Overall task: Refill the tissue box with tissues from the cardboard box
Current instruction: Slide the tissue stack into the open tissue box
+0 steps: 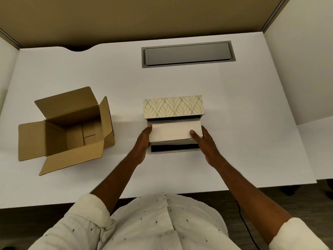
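Observation:
A white stack of tissues (173,130) hangs just above the open tissue box (175,149) in the middle of the white desk. My left hand (143,144) grips the stack's left end and my right hand (203,143) grips its right end. The box's hinged lid (173,106), patterned with pale leaves, stands raised behind the stack. The dark inside of the box shows in front of and behind the tissues. The brown cardboard box (72,130) stands to the left with all flaps open; its inside looks empty.
A grey cable hatch (187,54) is set flush in the white desk (234,105) at the back. Beige partition panels close the back and sides. A black cable (246,224) runs down to the floor by my right arm.

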### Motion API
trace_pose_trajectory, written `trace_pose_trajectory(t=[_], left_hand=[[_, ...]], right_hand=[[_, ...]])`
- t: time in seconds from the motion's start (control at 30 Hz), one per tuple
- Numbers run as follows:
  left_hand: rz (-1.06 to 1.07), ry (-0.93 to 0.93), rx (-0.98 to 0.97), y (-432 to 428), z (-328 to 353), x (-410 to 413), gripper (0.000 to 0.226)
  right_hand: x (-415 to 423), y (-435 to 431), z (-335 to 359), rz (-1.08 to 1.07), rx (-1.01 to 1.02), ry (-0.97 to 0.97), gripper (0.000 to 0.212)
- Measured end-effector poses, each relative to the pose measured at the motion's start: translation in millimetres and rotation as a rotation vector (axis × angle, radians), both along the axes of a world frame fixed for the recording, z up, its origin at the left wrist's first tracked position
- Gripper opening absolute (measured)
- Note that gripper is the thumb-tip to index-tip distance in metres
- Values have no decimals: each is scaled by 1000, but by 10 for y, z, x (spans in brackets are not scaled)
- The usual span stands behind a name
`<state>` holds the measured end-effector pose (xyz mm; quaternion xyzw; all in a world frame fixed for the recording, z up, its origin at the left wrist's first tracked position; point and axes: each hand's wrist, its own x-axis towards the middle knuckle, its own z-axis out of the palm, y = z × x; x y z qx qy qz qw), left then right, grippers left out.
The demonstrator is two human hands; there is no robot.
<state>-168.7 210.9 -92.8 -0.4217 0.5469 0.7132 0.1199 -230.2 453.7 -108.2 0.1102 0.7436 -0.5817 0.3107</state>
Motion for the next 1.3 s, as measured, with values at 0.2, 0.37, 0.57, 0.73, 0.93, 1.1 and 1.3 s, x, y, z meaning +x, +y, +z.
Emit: trace_pose_trajectory(t=[0.2, 0.37, 0.57, 0.73, 0.93, 1.1, 1.3], left_hand=[[-173, 109, -527, 43, 128, 156, 55], [-553, 595, -1034, 85, 273, 372, 36], [-1255, 533, -1294, 117, 164, 47, 105], [-1376, 387, -1446, 92, 71, -148, 126], [-1439, 346, -1473, 184, 93, -418, 116], [-1415, 306, -1355, 183, 77, -474, 121], [-1375, 297, -1323, 116, 81, -465, 125]], right_hand=[[150, 270, 152, 143, 456, 706, 79], [84, 326, 201, 636, 624, 1227, 43], [-204, 45, 304, 933, 730, 1086, 78], [-275, -32, 347, 1017, 786, 988, 72], [-298, -47, 382, 1001, 741, 1013, 78], [-331, -114, 409, 995, 618, 910, 114], [-439, -268, 369, 1092, 708, 912, 134]])
